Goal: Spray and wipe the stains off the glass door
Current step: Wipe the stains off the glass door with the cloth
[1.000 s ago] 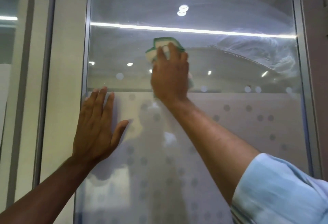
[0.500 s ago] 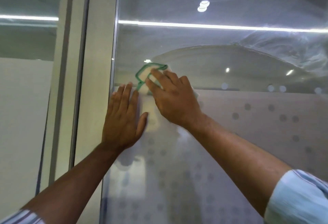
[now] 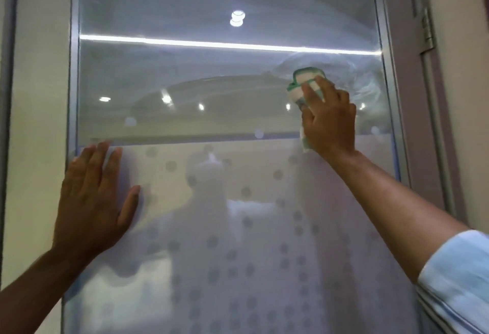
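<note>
The glass door (image 3: 211, 82) fills the view, clear in its upper half and frosted with grey dots below. My right hand (image 3: 329, 122) presses a white cloth with a green border (image 3: 304, 81) flat against the clear glass near the right frame. Hazy smears (image 3: 354, 69) cover the glass around and right of the cloth. My left hand (image 3: 92, 201) lies flat on the frosted part at the left edge, fingers spread, holding nothing. No spray bottle is in sight.
A metal frame (image 3: 389, 95) borders the glass on the right, with a hinge (image 3: 427, 32) beyond it. A pale door post (image 3: 39, 122) stands to the left. Ceiling lights and a bright strip (image 3: 211, 43) reflect in the glass.
My right hand has swept the cloth from the left edge beside my left hand across to the right side of the pane. My left hand stays flat on the frosted glass.
</note>
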Action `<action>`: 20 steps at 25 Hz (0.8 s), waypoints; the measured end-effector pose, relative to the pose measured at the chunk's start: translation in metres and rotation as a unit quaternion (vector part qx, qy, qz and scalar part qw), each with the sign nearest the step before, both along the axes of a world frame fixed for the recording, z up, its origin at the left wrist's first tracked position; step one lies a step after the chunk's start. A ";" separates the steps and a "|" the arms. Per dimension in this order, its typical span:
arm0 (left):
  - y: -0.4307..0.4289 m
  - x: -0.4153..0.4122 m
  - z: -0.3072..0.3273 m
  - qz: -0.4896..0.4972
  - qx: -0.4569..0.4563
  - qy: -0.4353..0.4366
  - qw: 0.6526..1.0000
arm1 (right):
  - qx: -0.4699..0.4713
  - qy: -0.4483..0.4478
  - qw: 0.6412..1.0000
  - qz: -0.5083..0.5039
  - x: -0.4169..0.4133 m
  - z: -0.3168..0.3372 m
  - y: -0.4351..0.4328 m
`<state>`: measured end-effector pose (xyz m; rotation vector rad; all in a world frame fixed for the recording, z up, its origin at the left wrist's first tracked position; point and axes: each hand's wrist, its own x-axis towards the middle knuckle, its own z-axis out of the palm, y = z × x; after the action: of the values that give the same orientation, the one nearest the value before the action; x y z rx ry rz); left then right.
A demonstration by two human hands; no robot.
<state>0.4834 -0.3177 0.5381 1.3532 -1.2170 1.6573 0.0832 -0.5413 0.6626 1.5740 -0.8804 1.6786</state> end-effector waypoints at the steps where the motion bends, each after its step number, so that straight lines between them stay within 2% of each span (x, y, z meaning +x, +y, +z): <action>1: 0.001 -0.005 0.001 -0.001 0.006 0.006 1.000 | 0.014 -0.021 1.000 0.003 -0.020 -0.001 -0.012; 5: 0.010 -0.019 0.004 0.001 0.035 0.023 0.999 | 0.057 -0.085 0.995 0.007 -0.078 -0.028 -0.047; 9: 0.012 -0.026 0.003 -0.006 0.042 0.034 0.999 | 0.089 -0.146 0.985 0.031 -0.093 -0.087 -0.055; 13: 0.007 -0.020 0.000 -0.019 0.037 0.044 0.998 | 0.098 -0.194 0.974 0.063 -0.056 -0.125 -0.033; 17: 0.004 -0.008 0.000 -0.002 0.026 0.013 1.000 | 0.093 -0.192 0.972 0.094 -0.009 -0.137 -0.006; 20: 0.000 -0.003 -0.003 0.002 0.007 0.023 1.000 | 0.079 -0.180 0.975 0.107 0.023 -0.134 0.014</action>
<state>0.4802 -0.3180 0.5353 1.3964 -1.2005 1.6145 0.1066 -0.5270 0.5287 1.5375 -1.0776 2.1405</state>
